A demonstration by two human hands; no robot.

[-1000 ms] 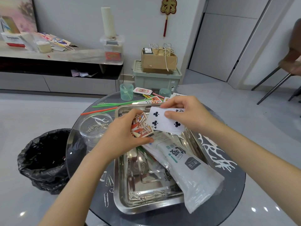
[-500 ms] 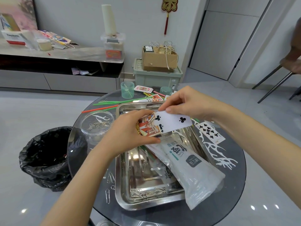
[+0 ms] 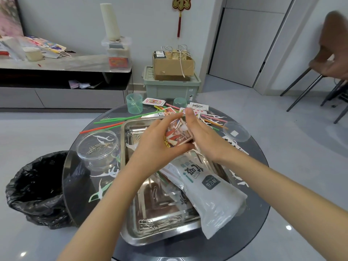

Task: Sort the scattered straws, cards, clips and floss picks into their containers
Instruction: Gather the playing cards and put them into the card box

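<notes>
The card stack is a small, thick bundle whose visible face is printed in red, white and yellow with figures; it is tilted, its far end raised, and a sliver of white card shows at its upper right corner. It is held in the air over the far half of the steel tray, between the two hands. The left hand grips it from the left, fingers curled behind its far side and the thumb lying along its near edge. The right hand closes against its right edge, thumb pointing up past the top corner; how its fingers lie behind the stack cannot be told. In the tray, just below the hands, lies a white plastic bag with a dark label, its near end hanging over the rim, and paper clips sit in the near corner. On the dark round counter, loose cards and green and orange straws lie beyond the tray, near a green cup. Left of the tray stands a clear round container holding clips, with floss picks scattered beside it.
</notes>
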